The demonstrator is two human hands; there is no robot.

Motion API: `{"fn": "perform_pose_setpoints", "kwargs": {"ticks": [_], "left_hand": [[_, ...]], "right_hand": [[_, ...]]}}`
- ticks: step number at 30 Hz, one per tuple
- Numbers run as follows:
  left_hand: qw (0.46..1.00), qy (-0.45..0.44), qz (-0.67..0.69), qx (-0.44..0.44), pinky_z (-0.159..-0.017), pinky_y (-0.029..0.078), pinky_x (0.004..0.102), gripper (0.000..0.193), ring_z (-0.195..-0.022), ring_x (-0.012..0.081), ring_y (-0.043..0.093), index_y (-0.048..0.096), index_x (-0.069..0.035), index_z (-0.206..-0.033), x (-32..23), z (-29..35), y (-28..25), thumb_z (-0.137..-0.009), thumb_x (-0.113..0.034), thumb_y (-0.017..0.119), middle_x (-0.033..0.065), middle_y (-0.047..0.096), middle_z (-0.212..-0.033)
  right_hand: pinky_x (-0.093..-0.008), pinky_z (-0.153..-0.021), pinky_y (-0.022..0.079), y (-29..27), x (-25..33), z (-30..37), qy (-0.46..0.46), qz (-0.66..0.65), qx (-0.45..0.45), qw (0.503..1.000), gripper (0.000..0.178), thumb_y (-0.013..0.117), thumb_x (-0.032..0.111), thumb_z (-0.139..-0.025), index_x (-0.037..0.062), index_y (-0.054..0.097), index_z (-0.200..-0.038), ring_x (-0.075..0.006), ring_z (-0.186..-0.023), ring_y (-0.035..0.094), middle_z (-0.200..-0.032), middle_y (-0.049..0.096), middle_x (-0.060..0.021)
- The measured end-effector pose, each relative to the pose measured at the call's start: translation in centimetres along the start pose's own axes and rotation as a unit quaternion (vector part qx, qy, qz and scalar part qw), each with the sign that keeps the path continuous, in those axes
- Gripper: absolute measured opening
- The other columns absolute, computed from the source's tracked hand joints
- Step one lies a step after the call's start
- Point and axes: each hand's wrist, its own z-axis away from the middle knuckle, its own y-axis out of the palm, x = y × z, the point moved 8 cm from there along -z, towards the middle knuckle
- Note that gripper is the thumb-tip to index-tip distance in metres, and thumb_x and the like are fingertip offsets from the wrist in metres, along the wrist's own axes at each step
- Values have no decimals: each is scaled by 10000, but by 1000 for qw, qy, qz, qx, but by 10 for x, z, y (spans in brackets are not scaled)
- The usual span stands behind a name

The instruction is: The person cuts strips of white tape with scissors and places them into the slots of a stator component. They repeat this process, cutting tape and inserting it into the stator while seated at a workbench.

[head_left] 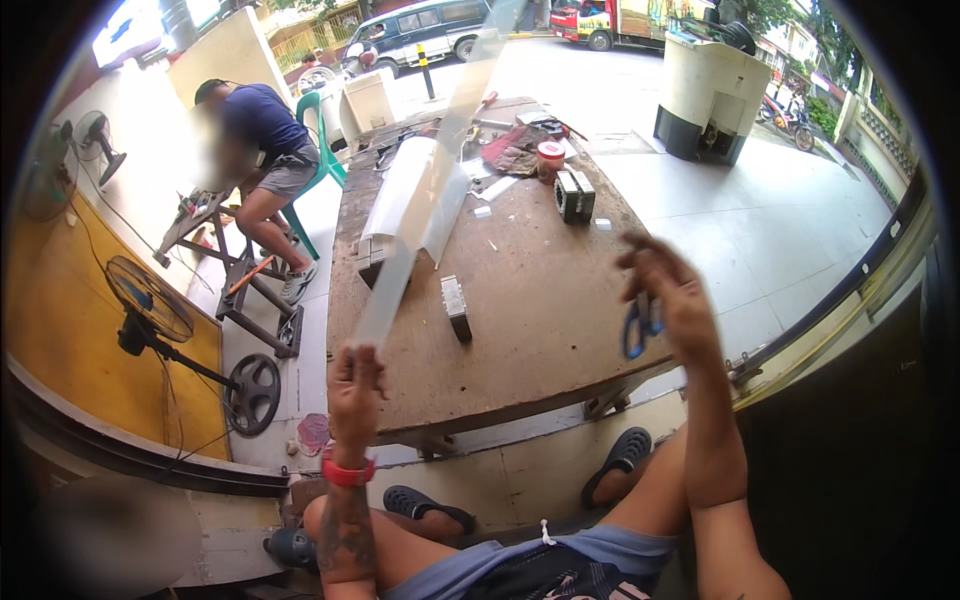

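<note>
My left hand (357, 390), a red band on its wrist, is closed on the lower end of a long translucent plastic strip (395, 285). The strip rises away over the table, passing in front of a large milky plastic sheet (395, 195). My right hand (672, 300) is raised at the table's right edge, its fingers blurred by motion. Blue-handled scissors (632, 335) show beside its palm; whether the hand grips them I cannot tell. Between my hands, farther in, a small dark block with a pale top (455, 310) stands on the wooden table (520, 340).
Farther back on the table are dark ribbed blocks (574, 197), a red-lidded jar (550, 160), a crumpled cloth (512, 150) and scattered scraps. To the left, a person (265, 140) sits on a green chair (318, 180) near a standing fan (150, 310). A large white tub (712, 85) stands beyond at right.
</note>
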Motion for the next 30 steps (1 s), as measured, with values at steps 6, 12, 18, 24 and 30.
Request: {"fn": "perform_pose_setpoints", "kwargs": {"ticks": [6,12,18,24,30], "left_hand": [[997,20,36,65,-539,427,196,192,-638,9,529,657,-78,-1021,53,-1,84,-1063,-265,668,-44,623,-804],[994,24,34,105,-556,414,209,207,-645,15,518,671,-58,-1044,24,-7,107,-1071,-263,656,-44,647,-816],[986,-21,-67,151,-554,418,222,263,-632,28,528,696,-25,-1017,26,16,122,-1054,-285,679,-28,650,-753],[947,-17,-118,299,-594,466,234,221,-715,43,601,714,16,-1014,17,30,117,-1037,-203,693,0,686,-743],[929,-190,-122,294,-633,502,253,229,-744,53,631,748,50,-1010,-6,17,11,-996,-177,730,32,734,-798]], "right_hand": [[-274,-799,537,146,-80,28,159,-150,291,931,537,615,250,-1085,42,471,-1558,-124,-846,662,-1053,718,-72],[-266,-769,540,146,-71,22,190,-147,306,921,522,648,244,-1066,18,521,-1519,-111,-827,635,-1025,712,-60],[-255,-719,519,96,-84,-22,33,-69,109,991,374,654,176,-1056,16,642,-1393,-91,-778,606,-981,728,-47],[-251,-698,508,-37,-67,-70,-54,68,-140,986,301,641,162,-1063,39,686,-1334,-83,-751,578,-964,718,-36],[-254,-665,521,-177,-52,-50,-24,33,-450,892,310,608,136,-1069,101,685,-1367,-88,-734,603,-941,712,-54]]}}
